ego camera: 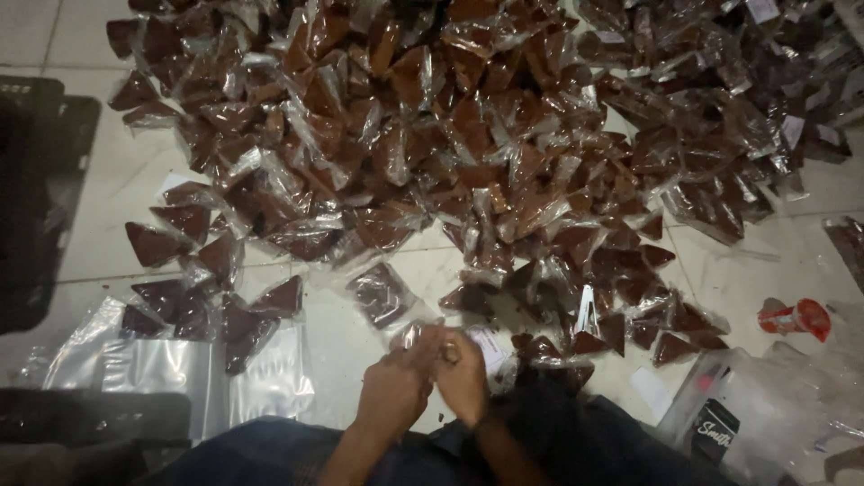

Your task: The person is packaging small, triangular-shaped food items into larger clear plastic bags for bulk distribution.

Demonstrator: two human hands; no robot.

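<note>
Left hand [393,389]: fingers curled together, meeting the right hand over the person's lap; it touches a small clear packet [416,335] whose top shows just above the knuckles. How firmly it is pinched cannot be told.

Right hand [463,375]: fingers closed, pressed against the left hand and on the same packet; whatever lies between the fingertips is too small to make out.

Clear packet: held at the meeting of both hands, just below the near edge of the pile.

Pile of packets [468,135]: many clear bags, each holding a brown triangular piece, spread over the tiled floor [108,189] above the hands and filling most of the view.

Empty clear bags [171,369]: flat stack, left of the hands, below the pile's left fringe.

Black crate [40,189]: far left of the pile.

Red and white tape dispenser [796,318]: right of the pile's lower edge.

White slip [488,345]: just right of the hands, touching the pile's edge.
</note>
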